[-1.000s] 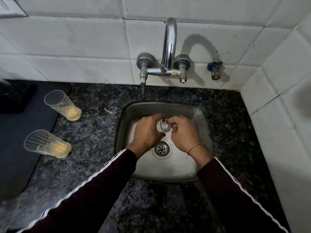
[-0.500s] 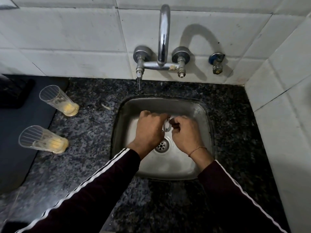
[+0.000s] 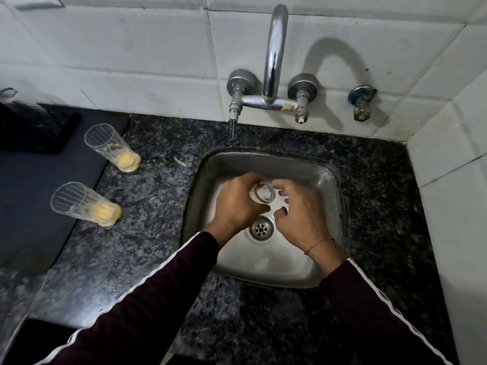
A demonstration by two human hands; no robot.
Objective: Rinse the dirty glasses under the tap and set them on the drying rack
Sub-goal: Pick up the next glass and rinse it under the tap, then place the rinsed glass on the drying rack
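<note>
At the far left, a dark mat (image 3: 31, 196) covers part of the speckled black granite bench (image 3: 147, 233). Two tall ribbed clear glasses stand on the bench at the mat's edge, each with yellow residue in its base: the rear dirty glass (image 3: 112, 148) and, nearer the person, the front dirty glass (image 3: 84, 204). They are apart from each other and well apart from the sink. To the right, the square stainless steel sink (image 3: 324, 259) is set into the bench, with its round drain strainer (image 3: 261, 229) near the centre. The left hand (image 3: 235, 204) is over the basin, its fingers (image 3: 243, 180) wrapped closed around a clear glass (image 3: 263, 195), which is tilted so that its round end faces the camera. The right hand (image 3: 299, 213) is just beside that glass, its fingers (image 3: 280, 185) loosely curled and partly spread; whether they touch the glass cannot be determined. A thin thread bracelet (image 3: 317, 243) circles the right wrist. Above the sink, the chrome wall-mounted tap (image 3: 272, 61) rises against the white tiled wall (image 3: 131, 61); a small angle valve (image 3: 362, 101) sits to its right.
</note>
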